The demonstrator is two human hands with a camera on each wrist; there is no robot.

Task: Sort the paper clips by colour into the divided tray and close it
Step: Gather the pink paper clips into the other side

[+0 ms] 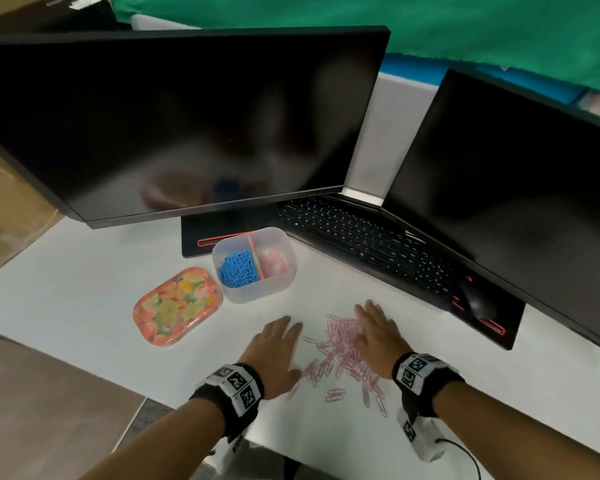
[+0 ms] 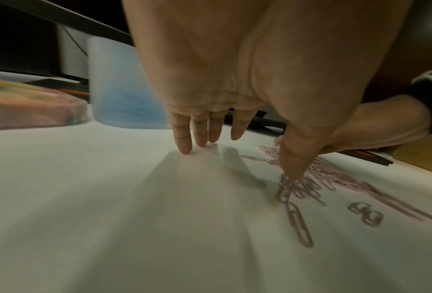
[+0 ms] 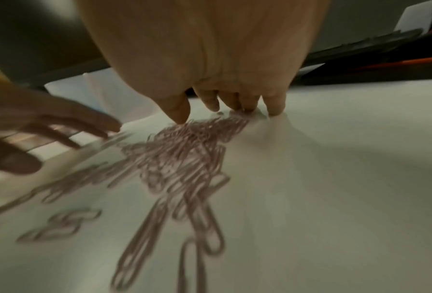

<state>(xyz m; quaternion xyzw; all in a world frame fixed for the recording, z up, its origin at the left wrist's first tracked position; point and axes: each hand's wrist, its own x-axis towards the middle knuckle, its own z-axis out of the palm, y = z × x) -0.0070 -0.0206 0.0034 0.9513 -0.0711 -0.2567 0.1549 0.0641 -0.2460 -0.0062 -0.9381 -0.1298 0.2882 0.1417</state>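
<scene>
A loose heap of pink paper clips [image 1: 343, 355] lies on the white desk between my two hands. My left hand [image 1: 278, 351] rests flat at the heap's left edge, fingers straight, thumb [image 2: 294, 166] touching clips [image 2: 307, 186]. My right hand [image 1: 374, 330] lies flat on the heap's right side, fingertips [image 3: 276, 108] on the desk beside the clips [image 3: 184, 150]. The clear divided tray [image 1: 284, 271] stands behind, with blue clips [image 1: 238, 268] in its left compartment and pink clips [image 1: 274, 263] in its right. Its flower-patterned lid [image 1: 177, 306] lies left of it.
Two dark monitors [image 1: 174, 126] [image 1: 520, 174] stand behind the tray. A black keyboard [image 1: 357, 233] and mouse [image 1: 478, 299] lie at the back right. The desk's front edge [image 1: 125, 382] runs close to my left wrist.
</scene>
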